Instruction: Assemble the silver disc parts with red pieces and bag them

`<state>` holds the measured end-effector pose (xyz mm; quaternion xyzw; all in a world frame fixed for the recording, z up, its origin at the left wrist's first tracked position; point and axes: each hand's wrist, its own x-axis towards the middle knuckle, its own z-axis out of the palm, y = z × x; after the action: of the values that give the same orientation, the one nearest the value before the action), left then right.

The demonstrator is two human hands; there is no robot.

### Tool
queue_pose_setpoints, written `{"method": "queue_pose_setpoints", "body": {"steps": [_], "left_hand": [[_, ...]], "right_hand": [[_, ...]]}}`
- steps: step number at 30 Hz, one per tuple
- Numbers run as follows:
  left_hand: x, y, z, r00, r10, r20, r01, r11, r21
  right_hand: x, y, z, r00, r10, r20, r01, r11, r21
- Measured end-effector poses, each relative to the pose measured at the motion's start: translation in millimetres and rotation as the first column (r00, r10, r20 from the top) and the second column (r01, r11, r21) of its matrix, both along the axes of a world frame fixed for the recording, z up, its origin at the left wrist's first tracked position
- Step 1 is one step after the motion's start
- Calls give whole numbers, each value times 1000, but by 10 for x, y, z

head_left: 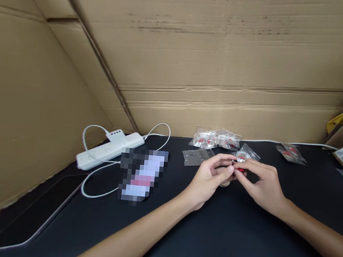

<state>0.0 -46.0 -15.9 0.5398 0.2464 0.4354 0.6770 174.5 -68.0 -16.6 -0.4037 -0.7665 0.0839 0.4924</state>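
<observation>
Nearest the camera, the left forearm [140,232] rises from the bottom edge of the frame and the right forearm [316,229] from the lower right. They lead to a small red piece [240,170], right of the frame's centre, mostly covered by the fingers. The left hand [204,178] pinches at it, thumb bent toward the forefinger; the right hand [264,186] pinches from the other side, thumb and forefinger drawn close, the two sets of fingertips almost meeting. Just below shows a pale rounded edge [224,184]; whether it belongs to the red piece I cannot tell.

For work this fine, I would let one hand steady the piece while the other makes small movements, keep both low over the black tabletop [239,248], and tilt the knuckles aside so the contact can be seen. Pressing too hard could make the piece slip.

Just beyond the fingertips lies a clear packet [244,155] with a shiny round item inside. To its left, a flat clear bag [196,157] sits before a packet cluster [213,139]; a white power strip [108,151] lies farther left.
</observation>
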Motion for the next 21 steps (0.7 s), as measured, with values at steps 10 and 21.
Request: {"method": "queue_pose_setpoints", "body": {"steps": [10,21], "left_hand": [[4,3,5,995,75,-73,-65,990,129],[-3,25,-12,981,175,-83,-155,966,205]], "right_hand": [[-16,72,-79,967,26,-253,-95,960,-264],[-63,101,-58,792,-16,-611,-319,842,-436]]}}
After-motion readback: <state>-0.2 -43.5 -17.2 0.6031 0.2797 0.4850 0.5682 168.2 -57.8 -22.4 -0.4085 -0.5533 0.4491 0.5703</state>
